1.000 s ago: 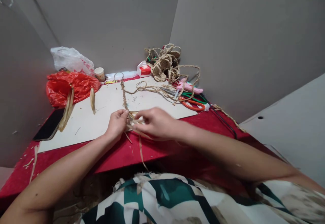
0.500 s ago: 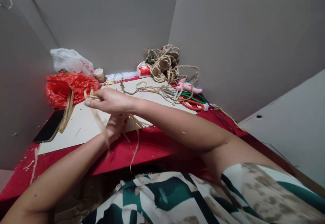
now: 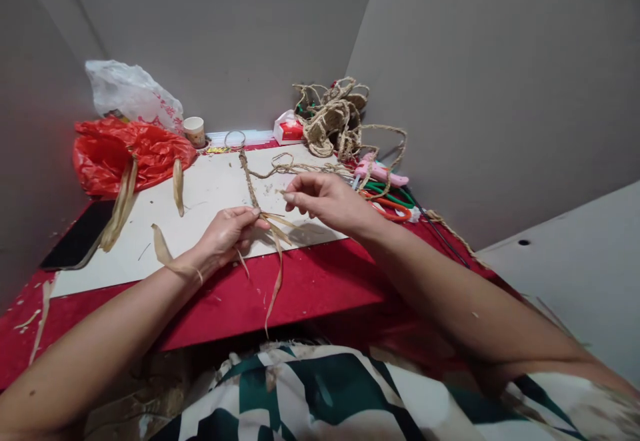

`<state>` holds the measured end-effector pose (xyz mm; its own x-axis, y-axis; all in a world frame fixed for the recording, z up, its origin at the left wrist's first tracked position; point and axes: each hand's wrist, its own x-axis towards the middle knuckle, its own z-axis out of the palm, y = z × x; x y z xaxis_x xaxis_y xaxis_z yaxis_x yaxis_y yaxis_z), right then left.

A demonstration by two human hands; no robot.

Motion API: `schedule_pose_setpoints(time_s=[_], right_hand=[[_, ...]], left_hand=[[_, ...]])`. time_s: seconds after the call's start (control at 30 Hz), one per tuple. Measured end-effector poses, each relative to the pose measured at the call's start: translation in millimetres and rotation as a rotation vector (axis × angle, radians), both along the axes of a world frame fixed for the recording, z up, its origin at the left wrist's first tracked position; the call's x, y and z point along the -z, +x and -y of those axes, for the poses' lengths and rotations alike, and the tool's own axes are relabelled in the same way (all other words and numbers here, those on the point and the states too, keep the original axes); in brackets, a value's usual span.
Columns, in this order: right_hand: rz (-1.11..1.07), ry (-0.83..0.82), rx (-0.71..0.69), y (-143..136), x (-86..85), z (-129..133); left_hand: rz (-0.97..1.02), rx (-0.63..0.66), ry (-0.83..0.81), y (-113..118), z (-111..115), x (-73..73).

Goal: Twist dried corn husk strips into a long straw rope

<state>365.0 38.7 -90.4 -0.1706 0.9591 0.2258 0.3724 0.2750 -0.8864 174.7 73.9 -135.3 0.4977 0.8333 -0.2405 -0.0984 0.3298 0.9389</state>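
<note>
My left hand (image 3: pixel 227 233) pinches the lower end of a braided husk cord (image 3: pixel 249 179), which runs up the white board to a thin ring (image 3: pixel 235 139). Loose husk strands (image 3: pixel 278 274) fan out past its fingertips, one hanging over the table's front. To the right, my right hand (image 3: pixel 334 202) is raised with thumb and fingers pinched on a small husk piece (image 3: pixel 281 191), apart from the cord. A pale husk strip (image 3: pixel 162 246) lies against my left forearm.
The white board (image 3: pixel 205 181) lies on a red cloth (image 3: pixel 320 281). A phone (image 3: pixel 80 234), husk bundles (image 3: pixel 120 207), a red plastic bag (image 3: pixel 135 151) and a paper cup (image 3: pixel 194 132) are left. Coiled rope (image 3: pixel 327 124), orange-handled scissors (image 3: pixel 387 209) and a pink glue gun (image 3: pixel 383 173) are right.
My right hand has moved from the left, across my left hand, to the right side. The cord has come into view, and a short husk piece now lies by the red bag.
</note>
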Motion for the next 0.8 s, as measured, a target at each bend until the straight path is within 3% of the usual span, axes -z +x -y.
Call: schedule_pose_setpoints(time_s=[0.37, 0.8], right_hand=[[0.126, 0.056, 0.026, -17.9, 30.6, -1.4], [0.205, 0.057, 0.097, -15.5, 36.3, -6.0]], left_hand=[[-0.030, 0.031, 0.041, 0.2, -1.2, 1.1], [-0.056, 0.023, 0.031, 1.5, -1.2, -3.8]])
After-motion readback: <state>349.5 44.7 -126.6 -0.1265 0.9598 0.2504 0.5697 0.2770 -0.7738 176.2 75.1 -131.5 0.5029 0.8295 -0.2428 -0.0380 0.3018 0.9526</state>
